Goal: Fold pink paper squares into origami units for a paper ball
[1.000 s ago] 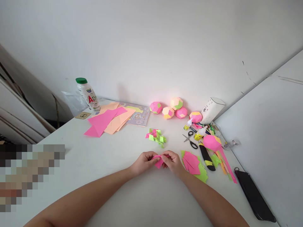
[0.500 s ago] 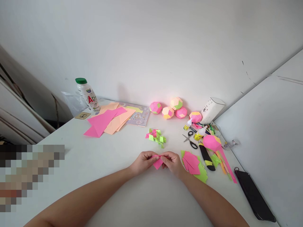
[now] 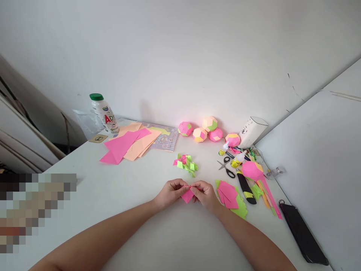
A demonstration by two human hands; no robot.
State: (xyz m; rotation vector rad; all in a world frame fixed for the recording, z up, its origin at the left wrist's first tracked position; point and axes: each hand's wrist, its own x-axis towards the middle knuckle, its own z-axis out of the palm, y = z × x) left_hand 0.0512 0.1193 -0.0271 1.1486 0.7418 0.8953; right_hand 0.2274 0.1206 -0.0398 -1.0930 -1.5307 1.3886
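Observation:
A small piece of pink paper [image 3: 187, 195] is pinched between both hands, its pointed corner hanging down toward me. My left hand [image 3: 171, 193] grips its left side with thumb and fingers closed. On its right side my right hand [image 3: 205, 194] does the same, the two thumbs almost meeting at the top edge. Fingers cover the upper part of the paper. Just beyond the hands lie folded green and pink paper pieces [image 3: 185, 163]. Right of my right hand, pink paper squares [image 3: 229, 194] rest over green paper squares [image 3: 239, 207].
Scissors [image 3: 226, 166], glue bottles [image 3: 238, 159] and a black-and-yellow cutter [image 3: 246, 187] lie at the right, near a black phone-like object [image 3: 303, 231]. Several paper balls [image 3: 199, 134] sit by the wall. Pink and peach sheets [image 3: 124, 146] and a white bottle [image 3: 105, 114] stand back left.
Both hands stay in nearly the same place, still pinching the pink paper. Its lower corner shows very slightly more; nothing else has visibly moved.

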